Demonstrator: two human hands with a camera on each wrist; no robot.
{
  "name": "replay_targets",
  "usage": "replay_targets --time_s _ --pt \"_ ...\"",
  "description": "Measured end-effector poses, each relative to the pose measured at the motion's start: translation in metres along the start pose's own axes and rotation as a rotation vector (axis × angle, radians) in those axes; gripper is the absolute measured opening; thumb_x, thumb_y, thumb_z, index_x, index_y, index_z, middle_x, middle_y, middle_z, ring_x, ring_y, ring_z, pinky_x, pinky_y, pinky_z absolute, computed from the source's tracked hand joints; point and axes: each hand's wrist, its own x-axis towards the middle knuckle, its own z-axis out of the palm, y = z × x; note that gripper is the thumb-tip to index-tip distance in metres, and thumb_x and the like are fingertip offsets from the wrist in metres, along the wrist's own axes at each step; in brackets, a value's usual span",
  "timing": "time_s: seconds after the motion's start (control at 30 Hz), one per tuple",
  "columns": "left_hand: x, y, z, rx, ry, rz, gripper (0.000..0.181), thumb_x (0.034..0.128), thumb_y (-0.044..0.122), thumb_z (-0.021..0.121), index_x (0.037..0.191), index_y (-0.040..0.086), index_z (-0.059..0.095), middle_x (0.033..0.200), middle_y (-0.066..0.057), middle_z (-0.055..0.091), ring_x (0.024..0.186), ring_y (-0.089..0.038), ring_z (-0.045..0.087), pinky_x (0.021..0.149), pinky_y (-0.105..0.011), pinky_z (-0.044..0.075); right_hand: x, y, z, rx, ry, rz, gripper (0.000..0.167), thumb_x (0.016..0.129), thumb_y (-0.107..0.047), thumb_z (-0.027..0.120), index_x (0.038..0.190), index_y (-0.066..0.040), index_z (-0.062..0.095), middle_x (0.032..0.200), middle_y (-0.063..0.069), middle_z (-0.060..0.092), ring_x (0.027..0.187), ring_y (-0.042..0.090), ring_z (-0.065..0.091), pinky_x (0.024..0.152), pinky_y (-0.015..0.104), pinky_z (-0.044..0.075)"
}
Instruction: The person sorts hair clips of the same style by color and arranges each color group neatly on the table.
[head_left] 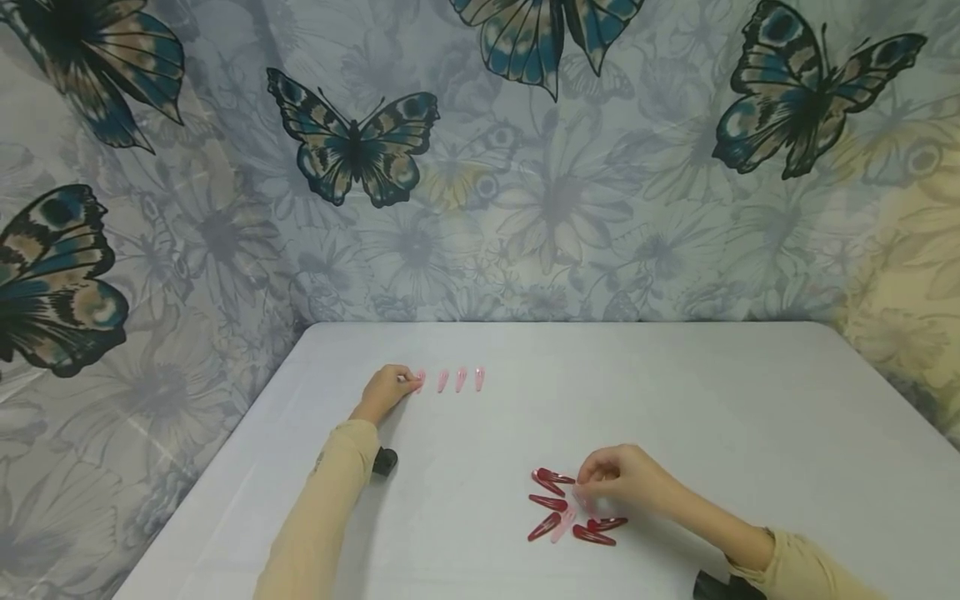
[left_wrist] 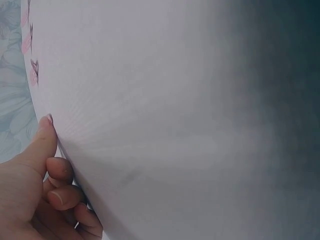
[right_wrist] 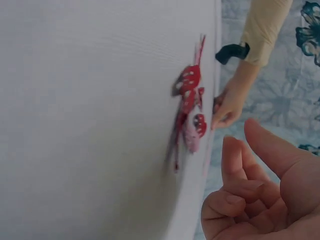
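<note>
At the row's left end, the left hand (head_left: 384, 392) (left_wrist: 37, 190) pinches a pink hair clip (head_left: 421, 376), partly covered by its fingertips. Three more pink clips (head_left: 461, 380) (left_wrist: 34, 73) lie side by side to its right. The right hand (head_left: 630, 479) (right_wrist: 265, 185) is over the right side of a loose cluster of red clips (head_left: 547, 502) (right_wrist: 189, 77). Its thumb and index finger stand apart in the right wrist view, with nothing seen between them. Among the red clips lies a pink clip (head_left: 562, 527) (right_wrist: 192, 135); more pink shows just below the right fingertips.
A white table (head_left: 675, 392) spans the view, its far edge against a butterfly-patterned cloth (head_left: 555, 208). Black straps (head_left: 385, 462) are on both wrists, beside the cream sleeves (head_left: 318, 508).
</note>
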Motion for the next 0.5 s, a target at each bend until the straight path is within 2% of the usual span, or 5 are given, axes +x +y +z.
replay_targets --time_s 0.3,0.5 --pt "0.000 0.004 -0.004 -0.002 0.001 0.006 0.018 0.0812 0.023 0.066 0.074 0.006 0.064 0.063 0.000 0.048 0.060 -0.016 0.041 0.057 -0.029 0.037 -0.004 0.012 0.004 0.024 -0.015 0.014 0.011 0.075 -0.012 0.071 0.080 -0.005 0.065 0.066 -0.005 0.056 0.055 0.004 0.043 0.049 0.020 0.037" --pt "-0.001 0.002 -0.002 -0.005 -0.018 0.006 0.018 0.0814 0.024 0.065 0.076 0.006 0.064 0.064 0.000 0.049 0.061 -0.016 0.042 0.058 -0.030 0.038 -0.008 0.013 0.007 -0.040 -0.002 0.020 0.016 0.073 -0.014 0.073 0.083 -0.007 0.063 0.063 -0.005 0.052 0.053 0.005 0.042 0.047 0.021 0.037"
